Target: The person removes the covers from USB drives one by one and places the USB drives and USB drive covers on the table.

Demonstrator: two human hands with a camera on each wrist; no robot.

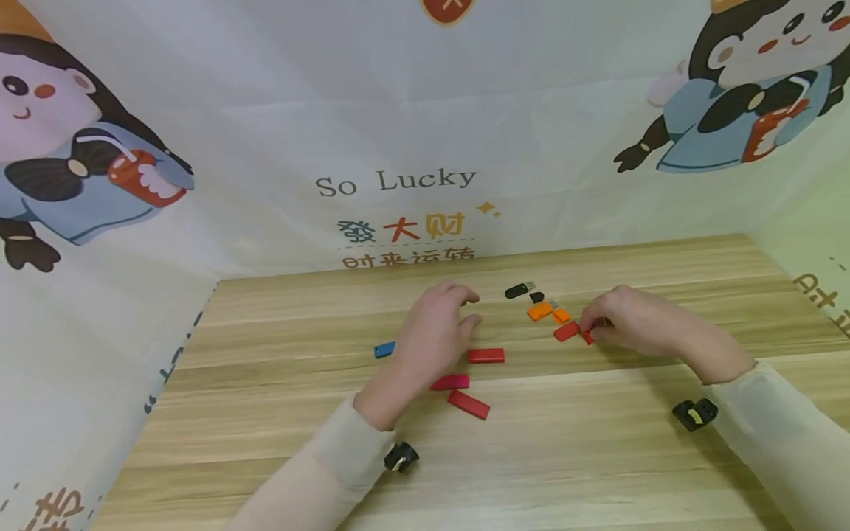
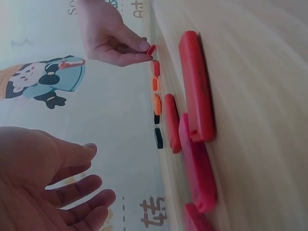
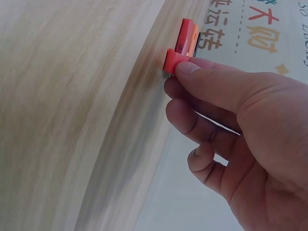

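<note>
Thumb and fingertips of my right hand (image 1: 634, 321) pinch a small red USB stick cap (image 3: 172, 61) close over the table. Right beside it lies a red USB stick body (image 1: 567, 331). In the left wrist view the cap's open end shows. My left hand (image 1: 430, 328) hovers with relaxed fingers, holding nothing. Around it lie a red USB stick (image 1: 487, 355), a pinkish-red one (image 1: 453, 382), another red one (image 1: 468, 405) and a blue one (image 1: 384, 349) partly hidden behind the hand.
Farther back lie an orange USB stick (image 1: 540, 311) beside its orange cap (image 1: 561, 316), and a black USB stick (image 1: 516, 291) with its metal plug showing, near a black cap (image 1: 536, 297). A printed cloth (image 1: 412, 133) hangs behind the wooden table (image 1: 571, 457).
</note>
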